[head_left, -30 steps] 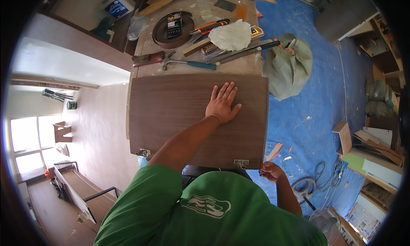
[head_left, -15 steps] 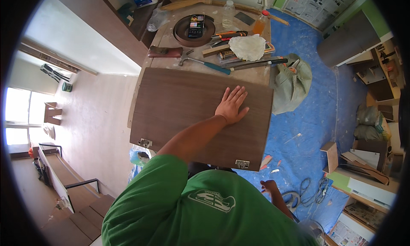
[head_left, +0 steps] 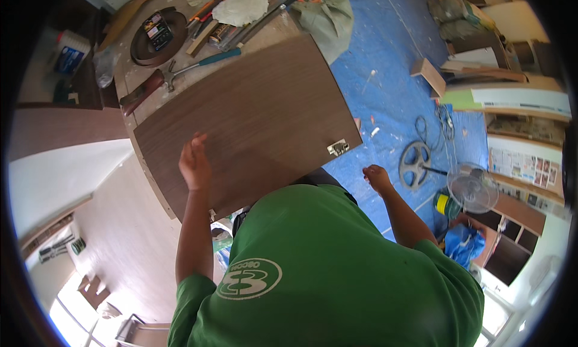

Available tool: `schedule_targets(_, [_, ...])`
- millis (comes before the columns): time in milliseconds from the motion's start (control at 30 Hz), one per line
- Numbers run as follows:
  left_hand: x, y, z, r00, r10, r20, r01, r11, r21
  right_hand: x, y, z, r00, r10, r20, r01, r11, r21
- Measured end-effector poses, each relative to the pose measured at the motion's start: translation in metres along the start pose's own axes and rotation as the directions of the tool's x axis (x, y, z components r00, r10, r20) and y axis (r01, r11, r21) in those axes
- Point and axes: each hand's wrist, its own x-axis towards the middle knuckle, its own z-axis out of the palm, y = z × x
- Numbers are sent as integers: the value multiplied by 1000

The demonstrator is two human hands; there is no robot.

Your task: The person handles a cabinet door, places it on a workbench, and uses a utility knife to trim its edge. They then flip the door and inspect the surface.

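Note:
A dark brown wood-grain board (head_left: 253,106) lies flat on the worktable in front of me. One metal cabinet hinge (head_left: 338,147) sits at its near right corner. A second hinge (head_left: 212,214) shows partly at the near left edge, beside my forearm. My left hand (head_left: 195,165) is over the board's left part, fingers loosely bent and slightly apart, holding nothing; whether it touches the surface I cannot tell. Off the board's right side, above the blue floor sheet, my right hand (head_left: 377,177) has curled fingers, and their inside is hidden.
Beyond the board lie a claw hammer (head_left: 211,59), a dark red pouch (head_left: 142,93), a brown coiled strip (head_left: 142,51) with a phone (head_left: 158,33) on it, and a crumpled white cloth (head_left: 241,5). A fan (head_left: 472,187) and a cable (head_left: 445,123) are on the right.
My left hand has lifted from its flat spread on the board's right part and moved left. My right hand stays beside me. The view has turned right, so the board appears tilted.

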Motion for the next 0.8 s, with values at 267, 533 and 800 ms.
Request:
schedule_targets(267, [12,-6,-56,975,195,106,-217,935,280,-69,-140,34,765,-540,-350,574,819,-10])
schedule_targets(533, [29,-45,-23,861,437,262,-507,690,517,-72,-187,47,716,-596,-363,511,802,-309])
schedule_targets(800, [26,-42,-19,860,357,364,-510,613,603,-67,-190,50,698,-632,-336,386,728,-566])
